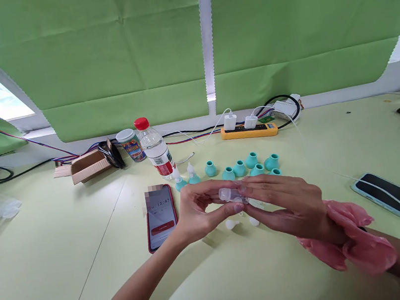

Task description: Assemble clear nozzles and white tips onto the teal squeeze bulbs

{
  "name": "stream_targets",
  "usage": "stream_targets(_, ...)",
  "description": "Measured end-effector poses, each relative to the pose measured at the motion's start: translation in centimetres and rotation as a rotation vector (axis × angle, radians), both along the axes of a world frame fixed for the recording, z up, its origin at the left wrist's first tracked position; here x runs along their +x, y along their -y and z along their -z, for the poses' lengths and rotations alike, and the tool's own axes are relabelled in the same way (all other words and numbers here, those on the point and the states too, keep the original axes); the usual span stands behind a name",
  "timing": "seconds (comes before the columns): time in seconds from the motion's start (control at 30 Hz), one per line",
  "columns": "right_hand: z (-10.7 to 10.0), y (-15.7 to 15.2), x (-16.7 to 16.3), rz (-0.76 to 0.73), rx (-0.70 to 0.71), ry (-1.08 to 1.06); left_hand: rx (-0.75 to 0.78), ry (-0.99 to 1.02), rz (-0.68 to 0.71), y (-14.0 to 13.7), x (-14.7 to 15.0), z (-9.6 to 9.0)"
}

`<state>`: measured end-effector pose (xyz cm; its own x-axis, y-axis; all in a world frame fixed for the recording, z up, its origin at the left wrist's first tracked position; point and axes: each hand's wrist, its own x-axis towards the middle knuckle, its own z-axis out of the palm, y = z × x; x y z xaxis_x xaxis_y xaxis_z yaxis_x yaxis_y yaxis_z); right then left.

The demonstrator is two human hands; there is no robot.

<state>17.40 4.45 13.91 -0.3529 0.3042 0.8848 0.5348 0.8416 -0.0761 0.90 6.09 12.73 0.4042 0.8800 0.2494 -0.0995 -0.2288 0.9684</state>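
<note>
Nearest us, we enter a pink fabric scrunchie (367, 250) on the wrist of the right hand (294, 201); this hand grasps one end of a small clear plastic tube (231, 195) in its fingertips, while the left hand (193, 218) grips the same tube between thumb and fingers, above the pale tabletop (25, 286). Just below the hands we count two white nozzle tips (232, 224). To the left, we log a smartphone in a red case (161, 221), its display reading "13:47", the leading part masked, over a red button whose lettering we cannot make out; to the right, a dark-screened device in a pale blue case (399, 203), crossed by a white cable. Beyond the hands we record at least seven teal squeeze bulbs (210, 169), necks upward, and two nozzle-fitted bulbs (193, 178). Behind these stand a red-capped plastic bottle (157, 151), its red-and-white label too small for us to read, and a printed can (130, 145), wording likewise illegible. Farther back we note a yellow power strip (249, 132) bearing two white chargers (230, 122), then green blinds (114, 57).
</note>
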Motion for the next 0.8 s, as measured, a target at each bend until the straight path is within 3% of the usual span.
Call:
stream_targets(0.17, -0.2, 0.2, 0.2, 0.029, -0.061, -0.082, 0.065, -0.008, -0.010, 0.3, 0.2, 0.0)
stream_targets(0.37, 0.3, -0.2, 0.4, 0.012, -0.048, -0.063, 0.012, 0.036, 0.009, 0.3, 0.5, -0.1)
stream_targets(0.6, 0.1, -1.0, 1.4, 0.068, -0.128, 0.008, -0.068, 0.069, -0.139, 0.2, 0.4, -0.7)
stream_targets(0.8, 0.6, -1.8, 1.9, -0.049, -0.268, 0.115, -0.228, 0.121, 0.006, -0.5, 1.2, 0.1)
